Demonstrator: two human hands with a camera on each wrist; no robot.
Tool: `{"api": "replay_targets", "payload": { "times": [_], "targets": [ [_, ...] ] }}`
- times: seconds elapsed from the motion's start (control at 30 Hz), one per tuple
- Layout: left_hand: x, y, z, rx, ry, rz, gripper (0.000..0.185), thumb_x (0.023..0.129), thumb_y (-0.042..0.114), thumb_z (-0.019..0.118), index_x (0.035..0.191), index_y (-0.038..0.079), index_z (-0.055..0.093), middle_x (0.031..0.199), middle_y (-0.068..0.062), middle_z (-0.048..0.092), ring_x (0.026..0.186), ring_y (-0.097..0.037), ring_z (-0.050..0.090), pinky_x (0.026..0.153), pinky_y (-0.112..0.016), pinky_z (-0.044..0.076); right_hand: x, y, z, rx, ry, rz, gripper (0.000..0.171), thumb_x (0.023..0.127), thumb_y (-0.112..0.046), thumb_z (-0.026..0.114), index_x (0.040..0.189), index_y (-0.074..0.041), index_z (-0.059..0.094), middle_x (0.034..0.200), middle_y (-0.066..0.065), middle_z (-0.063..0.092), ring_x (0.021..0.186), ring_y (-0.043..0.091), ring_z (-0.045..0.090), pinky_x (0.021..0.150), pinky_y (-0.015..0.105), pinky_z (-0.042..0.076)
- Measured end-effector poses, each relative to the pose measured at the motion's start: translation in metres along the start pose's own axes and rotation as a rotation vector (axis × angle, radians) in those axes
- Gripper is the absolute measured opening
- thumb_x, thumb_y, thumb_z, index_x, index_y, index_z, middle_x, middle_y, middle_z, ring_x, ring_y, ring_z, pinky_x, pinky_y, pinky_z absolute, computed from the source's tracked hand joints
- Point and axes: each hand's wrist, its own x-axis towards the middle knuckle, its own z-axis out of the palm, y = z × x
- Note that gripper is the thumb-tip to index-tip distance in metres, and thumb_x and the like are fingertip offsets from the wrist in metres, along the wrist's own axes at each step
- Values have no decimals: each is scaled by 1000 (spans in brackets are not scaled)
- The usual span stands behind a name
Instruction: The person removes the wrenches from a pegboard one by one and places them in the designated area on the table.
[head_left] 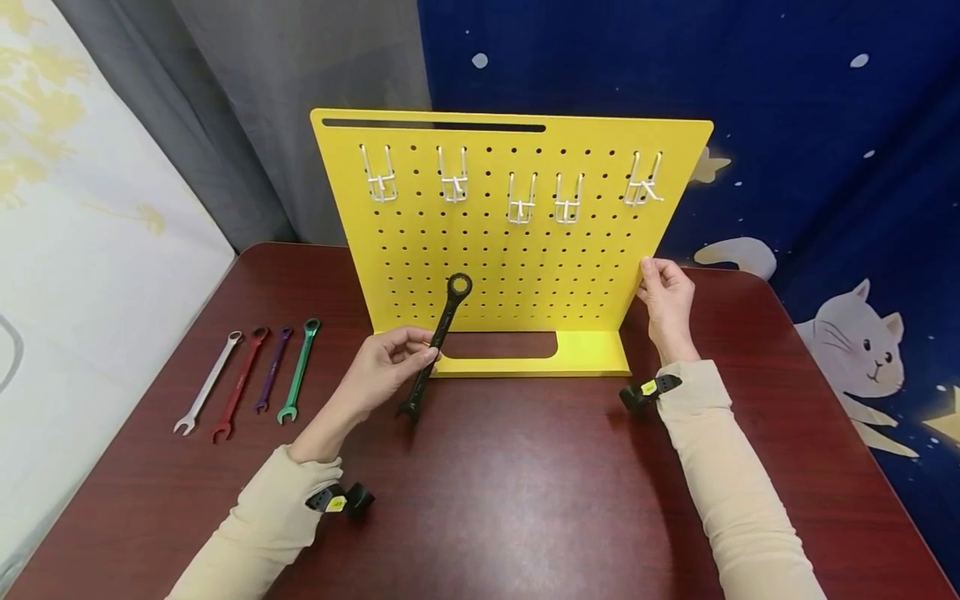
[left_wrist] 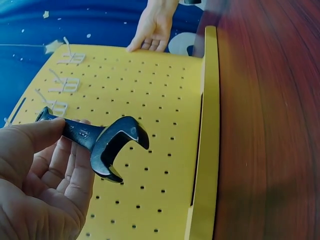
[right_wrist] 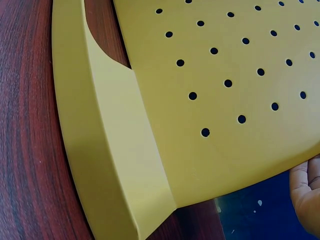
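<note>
My left hand [head_left: 384, 367] pinches a black combination wrench [head_left: 444, 327] between thumb and fingers, around its shank. The wrench is tilted in front of the lower pegboard, ring end up and forked end down toward me. In the left wrist view the forked end of the wrench [left_wrist: 82, 132] faces the camera. A yellow pegboard [head_left: 495, 250] stands on the table with several white wire hooks [head_left: 455, 185] on its upper half; none carries a tool. My right hand [head_left: 670, 304] grips the board's right edge; its fingers are partly hidden in the right wrist view.
On the left of the dark red table [head_left: 510, 483] lie a silver wrench [head_left: 210, 382], a red wrench [head_left: 241, 383], a purple wrench [head_left: 273, 368] and a green wrench [head_left: 300, 371], side by side. Behind the table hangs a blue patterned curtain [head_left: 787, 75], with a grey curtain [head_left: 315, 108] beside it.
</note>
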Motion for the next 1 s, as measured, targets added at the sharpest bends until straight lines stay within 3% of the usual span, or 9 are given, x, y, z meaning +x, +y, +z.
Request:
{"api": "replay_targets", "payload": {
  "times": [0.33, 0.63, 1.0],
  "targets": [
    [-12, -10, -25, 58, 32, -37, 26, 91, 12, 63, 112, -3, 61, 86, -6, 67, 72, -5, 63, 68, -23, 51, 2, 3, 0, -35, 1, -17, 20, 84, -26, 67, 86, -7, 63, 85, -1, 64, 79, 11, 59, 72, 18, 52],
    [-25, -21, -47, 67, 38, -67, 28, 92, 16, 61, 112, -3, 59, 82, 8, 67, 78, -18, 68, 68, -22, 53, 3, 5, -1, -22, 4, -12, 18, 84, -25, 66, 86, -8, 63, 86, -1, 64, 80, 12, 59, 74, 21, 52],
    [-41, -32, -71, 65, 79, -85, 31, 92, 16, 61, 114, -6, 57, 82, 12, 68, 77, -10, 66, 67, -21, 54, 2, 4, -1, -44, 5, 17, 19, 84, -28, 66, 87, -10, 64, 90, -1, 64, 83, 13, 59, 79, 23, 52]
  ]
}}
